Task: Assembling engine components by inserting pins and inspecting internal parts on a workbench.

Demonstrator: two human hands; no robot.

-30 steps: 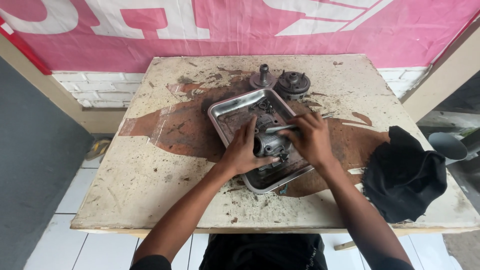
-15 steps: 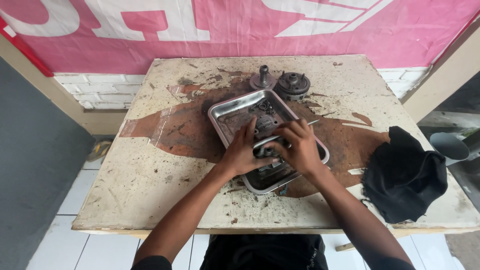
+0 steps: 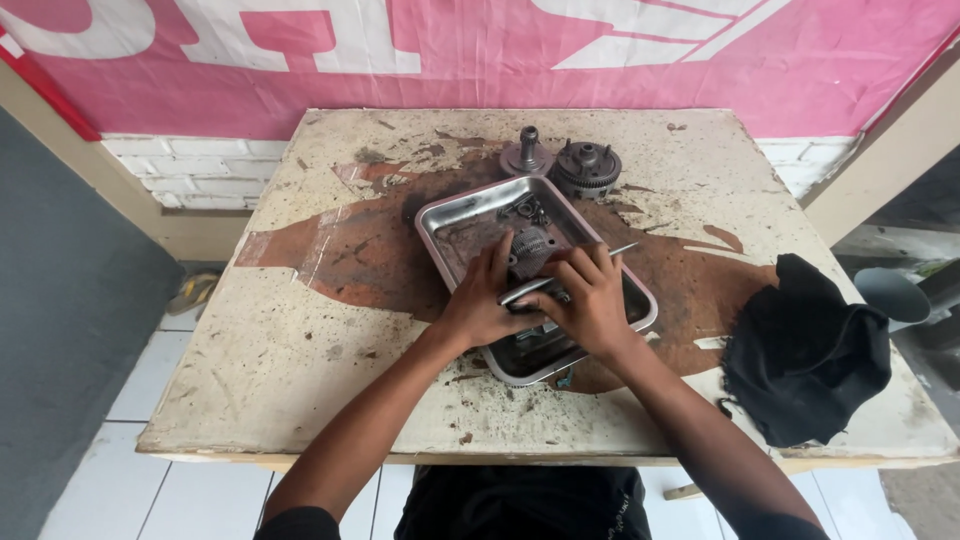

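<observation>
A shiny metal tray (image 3: 455, 220) sits in the middle of a worn, oil-stained table (image 3: 300, 350). Both hands are over its near half. My left hand (image 3: 480, 305) and my right hand (image 3: 590, 300) together grip a grey metal engine part (image 3: 528, 292) inside the tray. A thin metal rod (image 3: 622, 249) pokes out past my right fingers toward the tray's right rim. Further back in the tray lie a small toothed gear (image 3: 530, 243) and other small metal pieces (image 3: 525, 208). The hands hide most of the held part.
Behind the tray stand a round hub with a shaft (image 3: 527, 154) and a round clutch-like assembly (image 3: 587, 167). A crumpled black cloth (image 3: 805, 350) lies at the table's right side. A pink banner (image 3: 480, 50) hangs on the wall beyond. A sandal (image 3: 193, 290) lies on the tiled floor at left.
My right hand has shifted left and nearer, closing in beside my left hand on the part in the tray. The left hand has stayed in about the same place.
</observation>
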